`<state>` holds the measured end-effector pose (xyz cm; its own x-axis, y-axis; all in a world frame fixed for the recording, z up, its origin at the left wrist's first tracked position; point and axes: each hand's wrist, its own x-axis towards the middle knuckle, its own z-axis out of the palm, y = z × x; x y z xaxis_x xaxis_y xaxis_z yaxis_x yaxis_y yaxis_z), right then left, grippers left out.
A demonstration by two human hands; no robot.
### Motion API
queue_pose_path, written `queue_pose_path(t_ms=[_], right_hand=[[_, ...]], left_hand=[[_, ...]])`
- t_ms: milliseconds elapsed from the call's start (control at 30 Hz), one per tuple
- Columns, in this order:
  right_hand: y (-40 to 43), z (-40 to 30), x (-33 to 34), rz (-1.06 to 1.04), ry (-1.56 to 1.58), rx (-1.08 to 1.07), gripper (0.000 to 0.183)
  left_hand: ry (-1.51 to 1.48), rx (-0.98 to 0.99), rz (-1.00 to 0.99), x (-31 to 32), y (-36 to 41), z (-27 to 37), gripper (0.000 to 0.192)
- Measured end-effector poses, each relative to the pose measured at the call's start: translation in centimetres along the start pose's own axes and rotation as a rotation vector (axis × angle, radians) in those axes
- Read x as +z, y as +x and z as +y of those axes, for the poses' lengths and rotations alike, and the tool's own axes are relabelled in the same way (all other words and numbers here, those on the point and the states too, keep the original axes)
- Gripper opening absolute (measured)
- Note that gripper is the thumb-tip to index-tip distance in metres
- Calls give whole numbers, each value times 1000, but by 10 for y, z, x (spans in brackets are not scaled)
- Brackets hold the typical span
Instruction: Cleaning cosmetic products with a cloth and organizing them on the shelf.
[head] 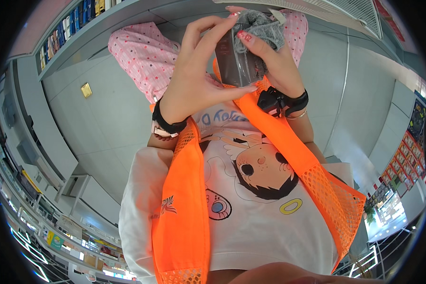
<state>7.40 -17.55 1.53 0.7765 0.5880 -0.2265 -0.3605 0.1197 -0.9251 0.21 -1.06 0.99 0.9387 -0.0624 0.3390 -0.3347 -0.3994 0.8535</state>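
My left hand (202, 64) spans a dark box (232, 64) with a clear, shiny plastic surface, its thumb at the near edge and fingertips at the far edge. Small writing shows on the box's face. My right hand (278, 60) grips a fuzzy grey cloth (262, 26) bunched against the box's right side, thumb lying across it. A pale tag (277, 16) sticks out from the cloth. Part of the box is hidden behind the cloth and the right hand. Both are held up in front of my chest, above my knees.
Shelves with rows of packaged goods (67, 30) line the far left. A small gold-coloured object (86, 90) lies on the grey tiled floor (106, 117). A white mesh rack (355, 14) stands at the upper right. White cabinets (46, 120) run along the left.
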Motion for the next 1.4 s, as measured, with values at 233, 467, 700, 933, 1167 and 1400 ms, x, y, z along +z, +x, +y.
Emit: queue_pose_path(t_ms=[233,467,700,933,1167,1400], right_hand=[[3,23,-18,92,314,166,33],[5,8,-2,160,314,179,34],[2,8,-14,-64,-51,-75,54],[2,16,-3,-15,-255,-121,65],[6,16,8,214,-289,-76,33],[6,9,-2,172,-215,9,25]], left_hand=[[-237,-20,78,12,6,0,110],[-217,-72,94,9,-5,-14,97],[35,-121,51,-5,-2,-15,94],[134,-118,24,-4,3,-7,111],[141,-66,-10,3,2,-10,119],[121,-103,-27,1,2,-9,122]])
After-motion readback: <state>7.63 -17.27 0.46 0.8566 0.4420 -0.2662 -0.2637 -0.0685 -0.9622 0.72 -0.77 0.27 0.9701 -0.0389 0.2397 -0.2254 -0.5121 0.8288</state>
